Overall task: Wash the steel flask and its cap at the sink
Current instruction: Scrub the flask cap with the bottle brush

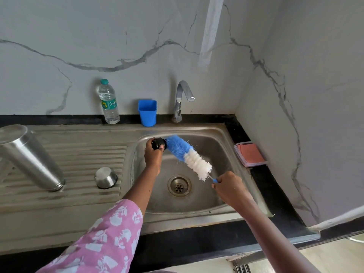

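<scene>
The steel flask stands upside down on the ribbed drainboard at the left, mouth on the steel. A small steel cup lid sits upside down beside it. Over the sink basin, my left hand grips a black inner cap. My right hand holds the blue handle of a bottle brush, whose blue and white bristles point up-left, the blue tip touching the black cap.
A chrome tap stands behind the basin, no water running. A blue plastic cup and a clear water bottle stand along the back wall. A clear box with an orange pad sits on the black counter at right. The drain lies below the brush.
</scene>
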